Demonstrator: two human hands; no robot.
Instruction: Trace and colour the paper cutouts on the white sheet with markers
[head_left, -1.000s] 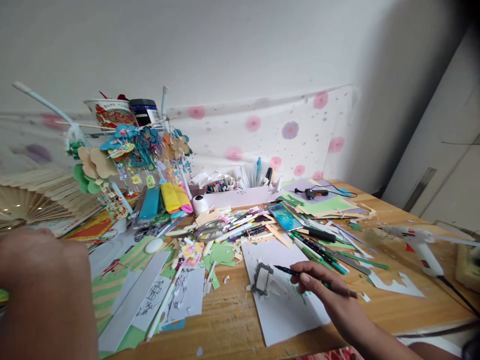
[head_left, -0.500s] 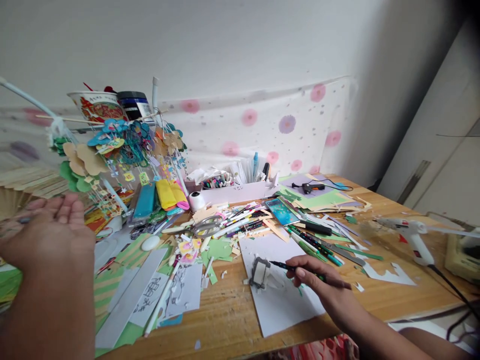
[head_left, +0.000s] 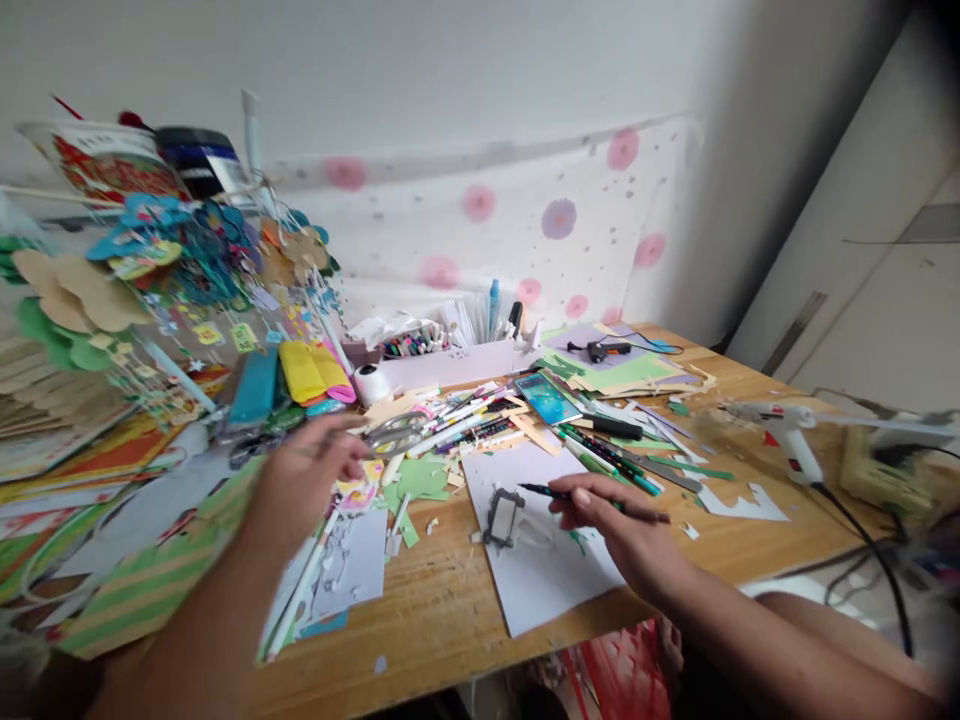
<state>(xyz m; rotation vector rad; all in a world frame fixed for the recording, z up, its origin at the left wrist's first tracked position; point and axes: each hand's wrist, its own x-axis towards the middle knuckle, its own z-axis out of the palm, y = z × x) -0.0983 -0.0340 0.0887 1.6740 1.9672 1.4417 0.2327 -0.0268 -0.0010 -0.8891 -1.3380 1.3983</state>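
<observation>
My right hand (head_left: 611,515) holds a dark pen (head_left: 544,490) over a white sheet (head_left: 536,600), its tip pointing left. Just left of the tip, a small white piece with a dark grey border (head_left: 502,518) lies on the sheet. On the left, my left hand (head_left: 311,485) hovers over paper scraps with its fingers loosely apart, holding nothing that I can make out. Its fingertips are close to the handles of the scissors (head_left: 394,435). A paper with drawings (head_left: 349,570) lies to the right of the left wrist.
Markers (head_left: 480,425) and a phone (head_left: 549,400) lie behind the sheet. A white glue gun (head_left: 795,445) with a cable stands at right. Hanging paper decorations (head_left: 217,250) and a paper bowl (head_left: 112,165) are at left. A pen box (head_left: 450,365) stands by the wall.
My left hand has moved right from the far left, turning from palm up to reach near the scissors. My right hand still holds the pen by the grey-bordered piece. The view has shifted.
</observation>
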